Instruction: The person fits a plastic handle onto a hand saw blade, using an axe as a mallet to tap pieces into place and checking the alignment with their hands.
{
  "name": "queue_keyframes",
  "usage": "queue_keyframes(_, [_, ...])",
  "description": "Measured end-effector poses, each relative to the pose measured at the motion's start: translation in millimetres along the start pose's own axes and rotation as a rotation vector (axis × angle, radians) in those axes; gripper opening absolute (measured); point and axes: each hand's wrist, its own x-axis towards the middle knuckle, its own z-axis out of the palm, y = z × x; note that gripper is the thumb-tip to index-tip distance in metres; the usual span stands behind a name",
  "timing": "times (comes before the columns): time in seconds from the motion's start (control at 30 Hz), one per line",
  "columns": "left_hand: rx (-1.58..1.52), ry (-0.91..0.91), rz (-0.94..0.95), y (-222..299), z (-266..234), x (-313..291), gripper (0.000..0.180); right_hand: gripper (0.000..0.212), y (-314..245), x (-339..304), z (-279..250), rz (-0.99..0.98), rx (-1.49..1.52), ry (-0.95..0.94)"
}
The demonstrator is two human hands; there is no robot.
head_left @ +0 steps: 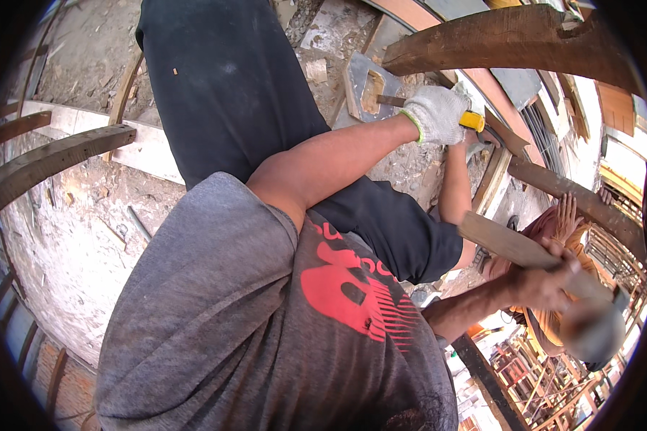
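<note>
My left hand (437, 115), in a whitish knit glove, is closed round a chisel-like tool with a yellow end (472, 121). A narrow brown bar (390, 100) comes out on the glove's other side; the grip hides how they join. Bare and slightly blurred, my right hand (543, 284) grips a thick wooden club (507, 243), held tilted to the right of my body. One end of the club points toward the gloved hand, apart from it. Beside the bar lies a grey board (358, 86) with a cut-out.
A curved timber (510, 43) spans the upper right, and another beam (582, 194) lies below it. A co-worker in orange (553, 323) is close beyond my right hand. Curved ribs (57, 161) stand at left. Debris litters the ground (86, 237).
</note>
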Motion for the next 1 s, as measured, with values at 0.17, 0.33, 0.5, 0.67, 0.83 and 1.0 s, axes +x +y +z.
queue_keyframes(0.17, [-0.002, 0.038, -0.045, -12, -7, -2, 0.036, 0.081, 44, -68, -12, 0.615, -0.172, -0.969])
queue_keyframes(0.33, [-0.025, -0.015, 0.009, 2, -4, 5, 0.035, 0.080, 10, -14, -31, 0.319, -0.098, -0.545])
queue_keyframes(0.5, [0.037, 0.036, -0.050, -14, -10, 1, 0.040, 0.083, 24, -18, 12, 0.176, 0.045, -0.227])
queue_keyframes(0.67, [0.033, 0.004, 0.002, -14, -7, 1, 0.040, 0.080, 58, -82, -5, 0.509, -0.214, -1.081])
queue_keyframes(0.83, [0.061, -0.010, 0.040, -9, -4, -2, 0.034, 0.082, 52, -77, -13, 0.598, -0.115, -0.901])
queue_keyframes(1.0, [0.127, -0.010, 0.255, 20, -3, -21, 0.036, 0.085, 49, -79, -32, 0.649, 0.000, -0.772])
